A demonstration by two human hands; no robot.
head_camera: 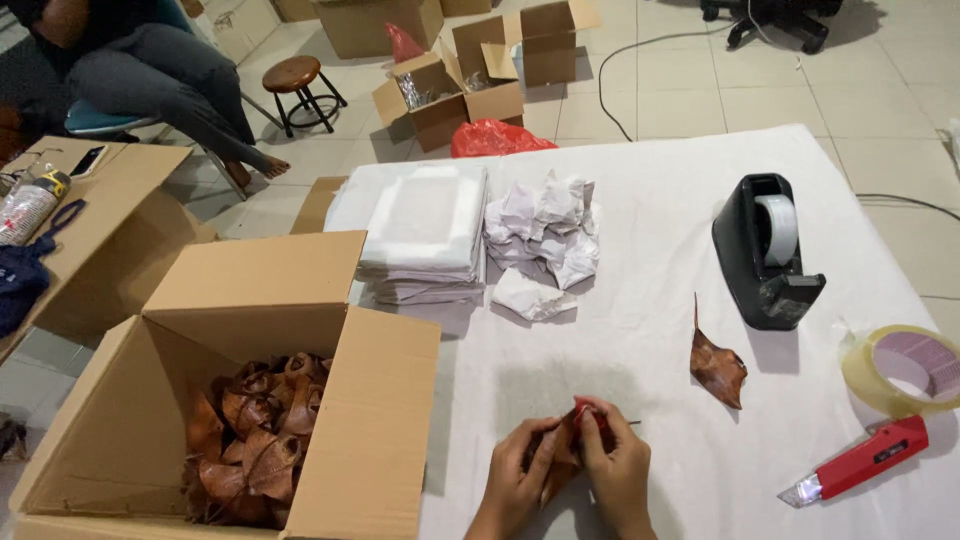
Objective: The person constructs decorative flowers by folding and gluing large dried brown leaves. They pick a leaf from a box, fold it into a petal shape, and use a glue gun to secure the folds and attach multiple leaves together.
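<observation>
Head view shows left hand (522,478) and right hand (612,472) at six o'clock on the white-covered worktop (640,330), both pinching a brown dried leaf (565,450) with red tip; pressing lightly should spare its brittle edges.

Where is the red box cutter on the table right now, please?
In the head view, the red box cutter lies at the table's right edge, just below the roll of clear tape and right of the right hand.

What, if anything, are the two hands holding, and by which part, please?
Both the left hand and right hand pinch a brown dried leaf at its upper end; the exact grip is hidden.
</observation>
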